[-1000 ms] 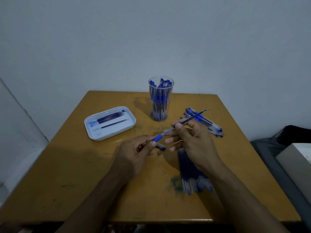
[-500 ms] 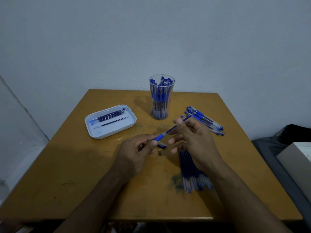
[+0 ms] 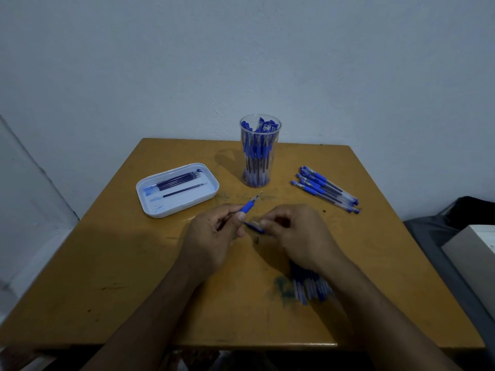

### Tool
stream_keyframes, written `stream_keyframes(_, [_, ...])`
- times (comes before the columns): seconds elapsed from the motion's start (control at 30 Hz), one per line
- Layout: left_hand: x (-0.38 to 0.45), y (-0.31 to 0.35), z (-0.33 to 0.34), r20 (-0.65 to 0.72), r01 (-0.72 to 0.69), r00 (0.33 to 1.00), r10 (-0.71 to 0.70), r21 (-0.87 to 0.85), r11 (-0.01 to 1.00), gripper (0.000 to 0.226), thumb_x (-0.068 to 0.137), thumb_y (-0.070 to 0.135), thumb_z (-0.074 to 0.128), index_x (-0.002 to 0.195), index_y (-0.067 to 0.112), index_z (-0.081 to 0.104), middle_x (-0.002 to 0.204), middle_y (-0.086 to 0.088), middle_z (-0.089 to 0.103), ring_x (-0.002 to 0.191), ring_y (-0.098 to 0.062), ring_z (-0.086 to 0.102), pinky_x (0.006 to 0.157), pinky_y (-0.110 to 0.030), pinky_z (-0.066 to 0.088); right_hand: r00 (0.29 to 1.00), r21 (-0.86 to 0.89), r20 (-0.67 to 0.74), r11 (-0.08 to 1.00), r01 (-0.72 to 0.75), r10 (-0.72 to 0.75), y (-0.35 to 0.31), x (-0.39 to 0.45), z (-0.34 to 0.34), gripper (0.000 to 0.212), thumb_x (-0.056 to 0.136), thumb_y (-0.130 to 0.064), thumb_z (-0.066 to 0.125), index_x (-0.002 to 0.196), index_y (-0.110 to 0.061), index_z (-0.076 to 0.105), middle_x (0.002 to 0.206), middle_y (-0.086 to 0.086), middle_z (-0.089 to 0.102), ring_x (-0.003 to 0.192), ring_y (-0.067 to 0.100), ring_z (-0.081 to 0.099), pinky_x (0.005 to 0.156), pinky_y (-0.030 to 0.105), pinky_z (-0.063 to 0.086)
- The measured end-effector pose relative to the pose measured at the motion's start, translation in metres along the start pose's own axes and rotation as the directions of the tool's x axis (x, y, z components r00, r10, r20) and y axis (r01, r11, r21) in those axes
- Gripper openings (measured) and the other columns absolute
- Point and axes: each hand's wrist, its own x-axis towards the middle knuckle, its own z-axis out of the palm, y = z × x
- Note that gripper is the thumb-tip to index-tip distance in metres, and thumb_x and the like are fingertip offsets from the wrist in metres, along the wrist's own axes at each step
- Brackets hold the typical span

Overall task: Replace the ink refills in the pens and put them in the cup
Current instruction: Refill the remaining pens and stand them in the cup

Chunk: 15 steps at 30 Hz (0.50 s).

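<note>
Near frame centre, the left hand grips the pen barrel, refill tip exposed for reassembly; the right hand pinches the blue cap beside it. Toward upper centre, the cup holds finished pens.

The room is dim and looks a bit blue and gray. The wall is darker near the corners. The clear cup throws a soft shadow on the table toward 10 o'clock, so light comes from about 4 o'clock. A dark shadow lies under the left hand and right hand. The white tray is the brightest spot. A small shine sits beside it at 5 o'clock. The table edges spread wide. The refills at 5 o'clock look blurry.
</note>
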Motion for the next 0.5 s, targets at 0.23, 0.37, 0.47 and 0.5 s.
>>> stream_keyframes(0.23, [0.0, 0.001, 0.001, -0.008, 0.008, 1.0, -0.008, 0.031, 0.999, 0.022, 0.101, 0.03, 0.058, 0.119, 0.026, 0.071, 0.075, 0.002, 0.07, 0.06, -0.001, 0.058, 0.058, -0.016, 0.047, 0.979, -0.42, 0.198, 0.897, 0.135, -0.055, -0.006, 0.001, 0.018, 0.025, 0.102, -0.027, 0.058, 0.124, -0.025, 0.068, 0.113, -0.003, 0.06, 0.099, 0.013, 0.057, 0.088, 0.032, 0.053])
stream_keyframes(0.37, [0.0, 0.002, 0.001, 0.006, 0.009, 1.0, -0.009, 0.047, 0.999, 0.022, 0.101, 0.03, 0.059, 0.118, 0.027, 0.071, 0.075, 0.003, 0.071, 0.062, -0.001, 0.06, 0.059, -0.016, 0.047, 0.979, -0.426, 0.199, 0.896, 0.125, -0.042, -0.006, 0.004, 0.018, 0.022, 0.1, -0.018, 0.059, 0.12, -0.023, 0.067, 0.113, -0.004, 0.059, 0.1, 0.013, 0.057, 0.088, 0.033, 0.054])
stream_keyframes(0.47, [-0.002, 0.005, 0.0, 0.021, 0.008, 1.0, -0.009, 0.028, 1.0, 0.019, 0.099, 0.026, 0.061, 0.115, 0.032, 0.07, 0.074, 0.004, 0.071, 0.062, 0.001, 0.061, 0.059, -0.012, 0.047, 0.997, -0.219, 0.041, 0.973, 0.073, -0.066, -0.002, 0.003, 0.009, 0.012, 0.101, -0.016, 0.059, 0.105, -0.024, 0.066, 0.099, -0.01, 0.066, 0.086, 0.005, 0.061, 0.073, 0.023, 0.05])
stream_keyframes(0.5, [-0.002, 0.005, 0.001, 0.026, 0.006, 1.0, -0.006, 0.021, 1.0, 0.019, 0.099, 0.024, 0.061, 0.114, 0.032, 0.07, 0.074, 0.002, 0.071, 0.062, 0.001, 0.06, 0.058, -0.012, 0.046, 0.997, -0.104, -0.05, 0.993, 0.05, -0.055, 0.001, 0.002, 0.005, 0.01, 0.1, -0.016, 0.06, 0.1, -0.025, 0.064, 0.092, -0.011, 0.068, 0.078, 0.004, 0.063, 0.065, 0.02, 0.048])
